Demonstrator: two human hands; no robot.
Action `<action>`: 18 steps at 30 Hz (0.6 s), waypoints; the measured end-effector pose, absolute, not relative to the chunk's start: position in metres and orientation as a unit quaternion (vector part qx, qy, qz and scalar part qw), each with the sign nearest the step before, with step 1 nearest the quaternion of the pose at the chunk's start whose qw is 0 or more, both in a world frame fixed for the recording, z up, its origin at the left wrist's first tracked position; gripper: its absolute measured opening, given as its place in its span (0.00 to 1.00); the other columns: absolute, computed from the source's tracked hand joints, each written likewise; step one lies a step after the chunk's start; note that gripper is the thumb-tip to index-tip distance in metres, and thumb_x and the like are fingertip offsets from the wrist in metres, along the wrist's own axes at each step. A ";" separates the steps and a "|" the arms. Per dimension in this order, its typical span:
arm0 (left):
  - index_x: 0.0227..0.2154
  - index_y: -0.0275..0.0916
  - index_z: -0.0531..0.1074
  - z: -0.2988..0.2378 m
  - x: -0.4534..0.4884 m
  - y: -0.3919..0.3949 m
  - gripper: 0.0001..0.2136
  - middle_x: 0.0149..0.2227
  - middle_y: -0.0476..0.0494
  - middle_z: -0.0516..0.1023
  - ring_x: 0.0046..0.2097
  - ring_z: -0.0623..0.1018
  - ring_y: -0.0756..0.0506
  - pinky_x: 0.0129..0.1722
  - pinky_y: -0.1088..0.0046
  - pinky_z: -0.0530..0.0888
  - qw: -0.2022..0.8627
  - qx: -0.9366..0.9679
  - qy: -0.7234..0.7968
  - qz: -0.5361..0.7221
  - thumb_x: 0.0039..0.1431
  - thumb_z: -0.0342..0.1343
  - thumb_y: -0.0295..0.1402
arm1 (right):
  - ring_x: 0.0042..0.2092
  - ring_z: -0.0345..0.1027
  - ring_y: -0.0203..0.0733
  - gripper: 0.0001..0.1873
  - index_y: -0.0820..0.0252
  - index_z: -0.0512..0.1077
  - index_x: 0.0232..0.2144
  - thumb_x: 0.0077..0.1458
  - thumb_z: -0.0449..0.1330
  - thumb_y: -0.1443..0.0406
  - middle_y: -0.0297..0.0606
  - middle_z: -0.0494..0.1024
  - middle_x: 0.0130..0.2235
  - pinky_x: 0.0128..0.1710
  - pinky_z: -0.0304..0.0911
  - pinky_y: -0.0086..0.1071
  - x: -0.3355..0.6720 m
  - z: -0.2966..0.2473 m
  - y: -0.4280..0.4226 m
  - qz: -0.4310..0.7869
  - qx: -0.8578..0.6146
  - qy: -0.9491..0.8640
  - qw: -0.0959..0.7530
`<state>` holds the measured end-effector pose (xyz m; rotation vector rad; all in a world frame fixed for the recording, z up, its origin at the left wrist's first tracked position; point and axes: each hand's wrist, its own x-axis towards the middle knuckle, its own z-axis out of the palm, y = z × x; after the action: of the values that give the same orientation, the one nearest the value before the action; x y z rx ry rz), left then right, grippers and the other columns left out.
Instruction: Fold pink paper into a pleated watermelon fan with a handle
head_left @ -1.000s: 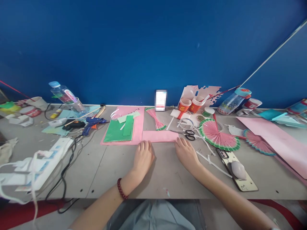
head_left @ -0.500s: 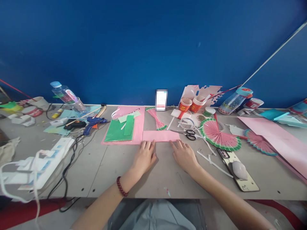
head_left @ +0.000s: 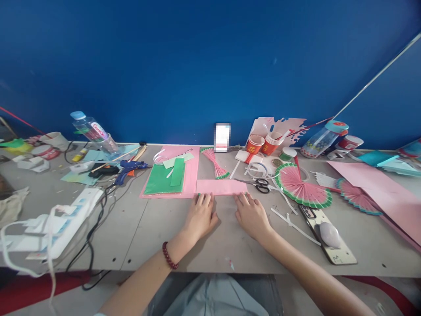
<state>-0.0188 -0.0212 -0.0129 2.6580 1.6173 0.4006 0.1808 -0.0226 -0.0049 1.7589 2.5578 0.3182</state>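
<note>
A pink paper strip point(head_left: 221, 187) lies lengthwise on the grey table in front of me. The fingertips of my left hand point(head_left: 201, 215) rest on its near left edge, fingers stretched out and thumb apart. My right hand point(head_left: 252, 215) touches the near right edge with its fingers extended. Neither hand grips anything. Black-handled scissors point(head_left: 262, 186) lie just past the strip's right end. Behind the strip is a pleated pink paper piece with green ends point(head_left: 215, 163). To the left, a green paper pack point(head_left: 161, 181) sits on a pink sheet point(head_left: 192, 166).
On the left are a blue glue gun point(head_left: 126, 171), a power strip point(head_left: 77, 219) with cables and a tilted bottle point(head_left: 94, 131). Paper cups point(head_left: 255, 145), a watermelon-coloured fan point(head_left: 301, 186) and a phone point(head_left: 342, 252) are on the right. A blue wall point(head_left: 210, 66) stands behind.
My left hand has shifted slightly right, its thumb moving further from the strip. My right hand stays nearly in place at the edge.
</note>
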 end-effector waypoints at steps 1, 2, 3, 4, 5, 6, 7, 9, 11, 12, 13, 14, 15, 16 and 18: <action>0.57 0.33 0.58 -0.012 -0.019 -0.021 0.26 0.49 0.35 0.68 0.52 0.64 0.37 0.55 0.55 0.59 0.003 0.847 0.516 0.127 0.54 0.49 0.33 | 0.55 0.60 0.55 0.25 0.64 0.63 0.56 0.55 0.52 0.66 0.51 0.69 0.53 0.46 0.59 0.41 0.180 -0.005 -0.023 0.105 0.566 0.818 0.010; 0.58 0.33 0.58 -0.011 -0.019 -0.022 0.27 0.49 0.35 0.68 0.52 0.64 0.37 0.55 0.55 0.59 0.004 0.847 0.516 0.127 0.55 0.49 0.33 | 0.55 0.59 0.56 0.26 0.64 0.62 0.57 0.55 0.52 0.66 0.51 0.69 0.53 0.46 0.59 0.41 0.180 -0.004 -0.023 0.108 0.567 0.817 0.010; 0.58 0.33 0.57 -0.010 -0.019 -0.022 0.27 0.49 0.35 0.68 0.52 0.64 0.37 0.55 0.54 0.59 0.003 0.847 0.516 0.127 0.55 0.49 0.34 | 0.55 0.59 0.56 0.27 0.63 0.61 0.58 0.54 0.52 0.66 0.50 0.69 0.53 0.46 0.58 0.41 0.179 -0.004 -0.023 0.112 0.567 0.816 0.010; 0.59 0.34 0.56 -0.009 -0.018 -0.022 0.28 0.49 0.35 0.68 0.52 0.64 0.37 0.54 0.54 0.59 0.002 0.847 0.516 0.126 0.55 0.49 0.35 | 0.55 0.59 0.56 0.28 0.61 0.60 0.58 0.54 0.53 0.66 0.50 0.69 0.53 0.46 0.58 0.41 0.179 -0.003 -0.024 0.114 0.566 0.817 0.010; 0.59 0.34 0.56 -0.008 -0.018 -0.022 0.28 0.49 0.35 0.67 0.52 0.64 0.37 0.54 0.54 0.59 0.000 0.847 0.517 0.124 0.55 0.50 0.35 | 0.55 0.59 0.56 0.29 0.60 0.60 0.59 0.54 0.53 0.66 0.49 0.69 0.53 0.46 0.58 0.41 0.178 -0.002 -0.024 0.115 0.564 0.818 0.011; 0.59 0.35 0.56 -0.007 -0.017 -0.022 0.28 0.50 0.36 0.67 0.52 0.63 0.37 0.54 0.53 0.59 -0.002 0.847 0.517 0.122 0.56 0.50 0.36 | 0.54 0.59 0.56 0.29 0.59 0.60 0.59 0.54 0.53 0.65 0.49 0.69 0.53 0.46 0.58 0.41 0.178 -0.001 -0.024 0.115 0.561 0.819 0.012; 0.59 0.36 0.56 -0.006 -0.017 -0.022 0.27 0.50 0.36 0.67 0.52 0.63 0.37 0.54 0.53 0.59 -0.004 0.847 0.517 0.121 0.56 0.50 0.36 | 0.54 0.59 0.56 0.28 0.58 0.60 0.58 0.54 0.53 0.65 0.49 0.69 0.52 0.46 0.57 0.41 0.177 0.000 -0.023 0.114 0.560 0.820 0.012; 0.58 0.37 0.58 -0.005 -0.015 -0.022 0.26 0.50 0.37 0.67 0.52 0.63 0.37 0.54 0.54 0.59 -0.007 0.845 0.521 0.118 0.56 0.49 0.35 | 0.53 0.59 0.56 0.26 0.58 0.62 0.57 0.55 0.53 0.65 0.49 0.70 0.51 0.46 0.57 0.42 0.177 0.002 -0.022 0.112 0.558 0.822 0.010; 0.57 0.37 0.59 -0.004 -0.014 -0.022 0.25 0.49 0.37 0.67 0.51 0.64 0.37 0.53 0.54 0.59 -0.011 0.843 0.525 0.116 0.56 0.50 0.34 | 0.53 0.59 0.56 0.25 0.58 0.63 0.56 0.55 0.52 0.65 0.49 0.70 0.50 0.45 0.56 0.42 0.178 0.003 -0.021 0.110 0.554 0.825 0.003; 0.57 0.37 0.59 -0.004 -0.013 -0.022 0.25 0.49 0.37 0.67 0.51 0.63 0.37 0.53 0.54 0.59 -0.013 0.842 0.526 0.116 0.56 0.50 0.34 | 0.52 0.59 0.56 0.25 0.58 0.63 0.56 0.55 0.52 0.65 0.49 0.70 0.50 0.45 0.56 0.42 0.178 0.004 -0.021 0.109 0.553 0.826 -0.001; 0.57 0.37 0.59 -0.004 -0.013 -0.022 0.25 0.49 0.37 0.67 0.51 0.63 0.37 0.53 0.54 0.59 -0.017 0.842 0.526 0.116 0.56 0.50 0.34 | 0.52 0.58 0.56 0.25 0.57 0.63 0.56 0.56 0.52 0.65 0.49 0.69 0.50 0.45 0.55 0.42 0.178 0.003 -0.021 0.107 0.551 0.827 -0.004; 0.57 0.37 0.59 -0.004 -0.013 -0.022 0.25 0.50 0.36 0.67 0.52 0.63 0.37 0.53 0.54 0.59 -0.020 0.843 0.525 0.116 0.55 0.51 0.35 | 0.52 0.58 0.55 0.25 0.57 0.62 0.56 0.56 0.52 0.64 0.48 0.69 0.51 0.45 0.55 0.42 0.179 0.003 -0.020 0.105 0.551 0.828 -0.006; 0.57 0.37 0.59 -0.005 -0.012 -0.022 0.26 0.50 0.36 0.66 0.52 0.63 0.36 0.53 0.54 0.59 -0.022 0.844 0.523 0.116 0.55 0.51 0.36 | 0.52 0.57 0.55 0.25 0.57 0.62 0.57 0.56 0.51 0.64 0.48 0.69 0.51 0.45 0.55 0.42 0.179 0.002 -0.020 0.102 0.553 0.827 -0.007; 0.57 0.37 0.59 -0.005 -0.012 -0.022 0.26 0.50 0.37 0.66 0.52 0.63 0.36 0.52 0.54 0.60 -0.025 0.844 0.523 0.115 0.55 0.51 0.36 | 0.52 0.57 0.55 0.25 0.57 0.62 0.57 0.56 0.51 0.63 0.47 0.69 0.51 0.45 0.54 0.42 0.178 0.002 -0.021 0.100 0.554 0.826 -0.006; 0.57 0.38 0.60 -0.006 -0.012 -0.022 0.26 0.49 0.37 0.66 0.51 0.63 0.36 0.52 0.54 0.60 -0.031 0.843 0.524 0.114 0.56 0.51 0.38 | 0.52 0.56 0.55 0.26 0.56 0.61 0.58 0.57 0.50 0.62 0.47 0.68 0.51 0.46 0.54 0.42 0.178 0.001 -0.021 0.098 0.557 0.824 -0.002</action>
<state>-0.0120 -0.0218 -0.0064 2.7021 1.6798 0.3656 0.1776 -0.0214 0.0012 1.7541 2.5939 0.3094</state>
